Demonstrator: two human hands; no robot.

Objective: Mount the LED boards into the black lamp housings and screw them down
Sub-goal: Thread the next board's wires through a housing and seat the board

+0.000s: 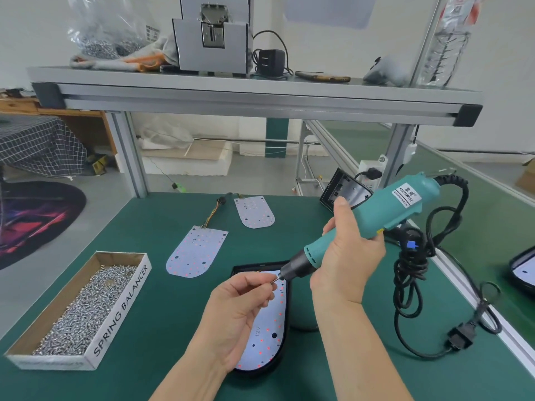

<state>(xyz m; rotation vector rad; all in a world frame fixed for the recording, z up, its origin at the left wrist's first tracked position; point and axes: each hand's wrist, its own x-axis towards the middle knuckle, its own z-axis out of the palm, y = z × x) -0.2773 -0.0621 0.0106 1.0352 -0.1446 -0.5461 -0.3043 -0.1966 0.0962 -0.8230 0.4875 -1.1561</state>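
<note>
**Just two bare hands and forearms in shot**

So all you really get of the person is the left hand [240, 308] and the right hand [347, 256], each with its forearm, over the near edge of the tabletop. The left forearm [185, 369] and right forearm [359, 351] are both bare right down to the bottom of the picture. Skin creases show at the left wrist and along the right hand's knuckles. Nails are too small to judge.

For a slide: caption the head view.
Left hand holds a screw to the teal electric screwdriver in right hand, above an LED board in black housing.
</note>
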